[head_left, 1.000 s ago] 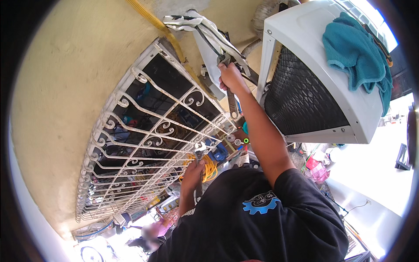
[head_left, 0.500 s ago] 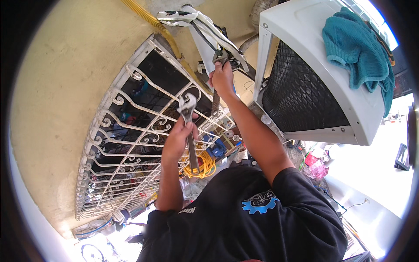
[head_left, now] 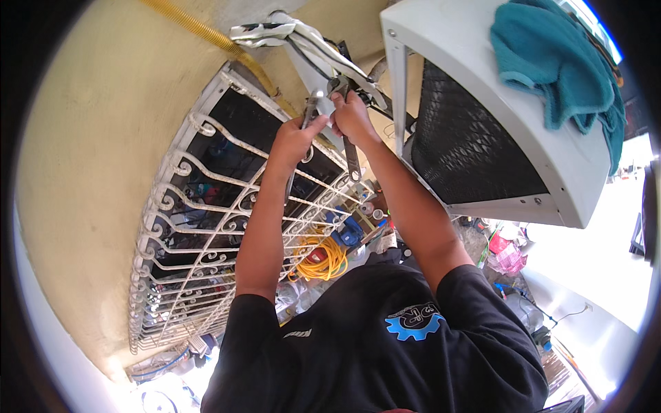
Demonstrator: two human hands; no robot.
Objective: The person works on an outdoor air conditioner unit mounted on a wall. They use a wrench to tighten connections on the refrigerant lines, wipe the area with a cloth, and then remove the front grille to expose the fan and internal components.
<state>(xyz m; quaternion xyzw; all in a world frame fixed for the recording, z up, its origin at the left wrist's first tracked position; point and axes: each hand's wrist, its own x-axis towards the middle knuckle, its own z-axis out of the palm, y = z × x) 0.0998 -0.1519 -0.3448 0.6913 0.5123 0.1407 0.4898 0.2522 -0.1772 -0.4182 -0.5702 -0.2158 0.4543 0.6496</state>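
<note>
1. Grey metal fills the right grip (head_left: pixel 354 118), whose fingers are wrapped around the right wrench (head_left: pixel 352 162) just below its head. The handle hangs toward six o'clock; holding so near the head probably steadies it, at the cost of leverage.
2. The left grip (head_left: pixel 292 142), just beside it at eight o'clock, is closed round the left wrench (head_left: pixel 289 189), head up at one o'clock, perhaps to bring both tools to the same spot. Whether either head touches a fitting, I cannot tell.
3. The wrapped tubing (head_left: pixel 323 45) lies just above both hands, from eleven to one o'clock, its white covering presumably protecting the lines inside.
4. At two o'clock stands a white boxy unit (head_left: pixel 441 31), a teal cloth (head_left: pixel 551 65) draped on top, likely to be within reach.
5. The white grille (head_left: pixel 219 93) spans nine o'clock, set against the wall, probably guarding the dark opening.
6. At six o'clock from the hands, further off, a yellow cable (head_left: pixel 334 265) lies coiled, seemingly for tidiness.
</note>
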